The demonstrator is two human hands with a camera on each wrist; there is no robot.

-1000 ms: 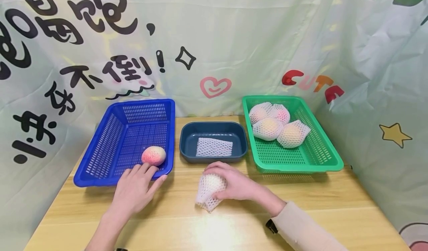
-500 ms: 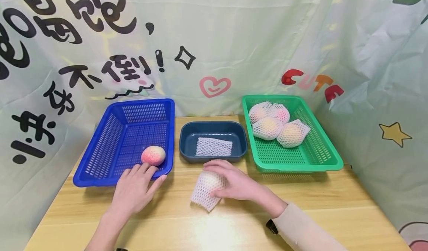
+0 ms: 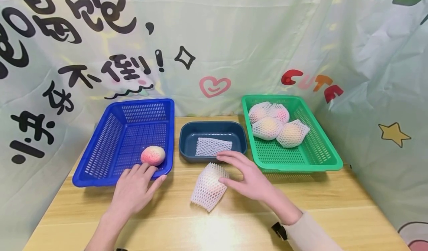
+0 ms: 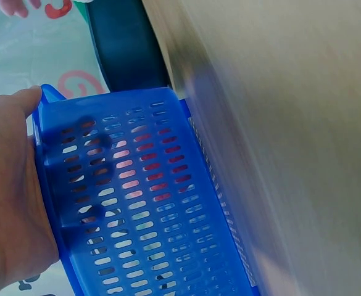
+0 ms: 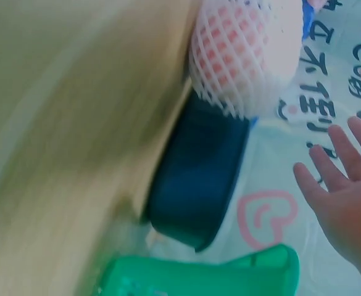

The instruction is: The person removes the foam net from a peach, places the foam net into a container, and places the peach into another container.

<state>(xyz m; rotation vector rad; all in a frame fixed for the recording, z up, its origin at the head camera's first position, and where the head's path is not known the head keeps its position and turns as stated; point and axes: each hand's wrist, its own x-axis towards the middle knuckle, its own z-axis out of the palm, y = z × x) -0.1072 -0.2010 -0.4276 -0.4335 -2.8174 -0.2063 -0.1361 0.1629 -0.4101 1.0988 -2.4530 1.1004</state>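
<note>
At the table's middle stands a peach in a white foam net sleeve. My right hand is beside it, fingers spread, thumb tip overlapping the net's edge in the head view. The right wrist view shows the same hand apart from the netted peach. My left hand hooks its fingers over the near rim of the blue basket; in the left wrist view, dark fingertip spots show through the slotted basket wall. A bare pink-and-cream peach lies inside, close to those fingers.
A dark blue tray holding a flat white net sleeve stands between the baskets. To the right, a green basket contains several netted peaches. A printed cloth hangs behind the wooden table.
My right hand has let go of the netted peach and drawn back to the right, spreading its fingers. The peach stays standing on the table. My left hand has not moved.
</note>
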